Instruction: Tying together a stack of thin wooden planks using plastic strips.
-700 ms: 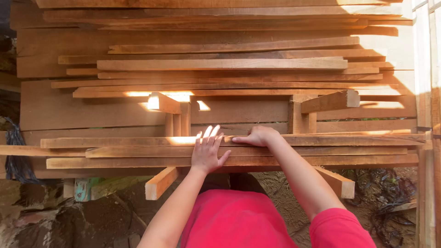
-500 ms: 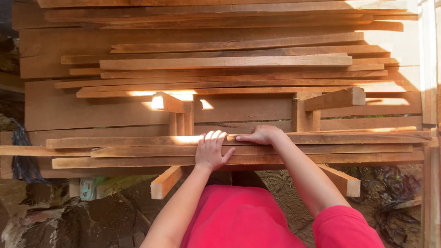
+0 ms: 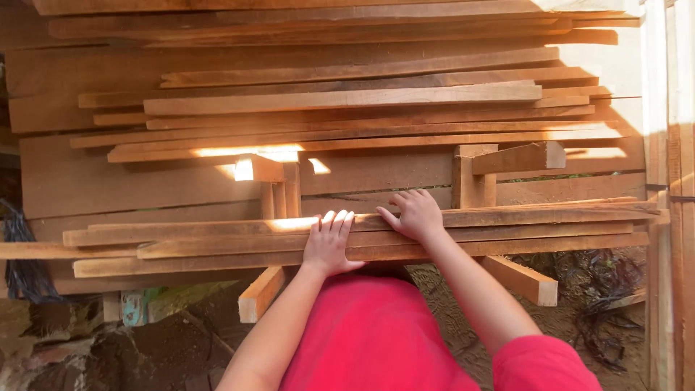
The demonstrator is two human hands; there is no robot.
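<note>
the person's left hand (image 3: 329,245) is lying flat, fingers spread, on the nearest long planks (image 3: 217,250), whose long axis is running left to right across the body. just beyond it, the right hand (image 3: 414,215) is resting fingers together and slightly curled on the next plank (image 3: 550,215), a little farther out. behind both, a big stack of boards (image 3: 347,101) is lying the same way.

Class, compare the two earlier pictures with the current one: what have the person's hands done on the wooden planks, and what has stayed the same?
Little changed. The left hand spread its fingers slightly and stays flat on the near planks. The right hand stays resting on the same planks, barely shifted. Nothing was picked up or released. The plank stack behind lies as before.
</note>
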